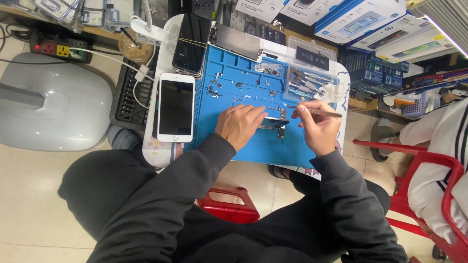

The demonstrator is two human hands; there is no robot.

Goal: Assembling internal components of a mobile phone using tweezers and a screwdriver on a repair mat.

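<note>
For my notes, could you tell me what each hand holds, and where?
The right hand grips a thin metal tool near its tip end; the left hand presses down on a small dark part.

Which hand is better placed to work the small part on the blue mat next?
Probably right: the right hand holds the thin tool beside the small part, while the left hand rests on it.
</note>
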